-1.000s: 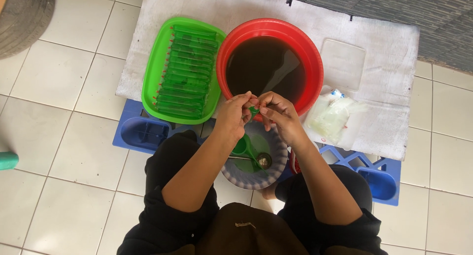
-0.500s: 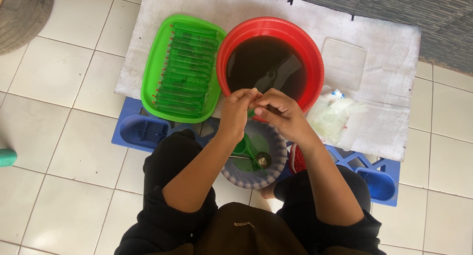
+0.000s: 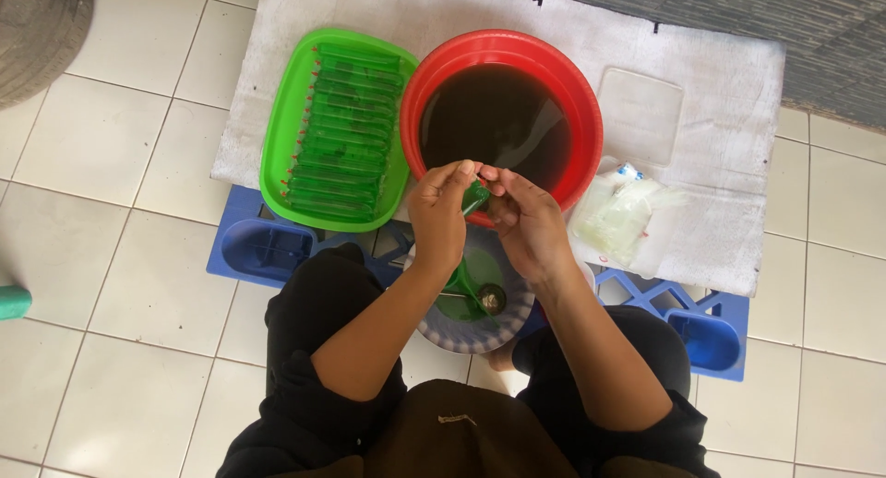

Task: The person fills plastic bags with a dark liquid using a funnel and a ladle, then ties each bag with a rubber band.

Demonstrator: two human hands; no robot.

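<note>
My left hand [image 3: 441, 215] and my right hand [image 3: 524, 221] meet over the near rim of a red basin [image 3: 581, 100] filled with dark liquid. Between the fingertips of both hands is a small green filled plastic tube [image 3: 475, 197]. Below my hands, between my knees, a patterned bowl [image 3: 480, 335] holds a green funnel and a small metal piece. To the left, a green tray [image 3: 277, 146] carries several green filled tubes laid in a row.
A white cloth [image 3: 720, 90] covers a blue plastic crate [image 3: 711, 335]. On the cloth lie a clear lid [image 3: 640, 104] and a bag of clear plastic sleeves [image 3: 618, 215]. White floor tiles surround everything. A grey woven mat is at top right.
My hands have lifted slightly from above the patterned bowl towards the red basin's rim, still working the green tube between the fingertips.
</note>
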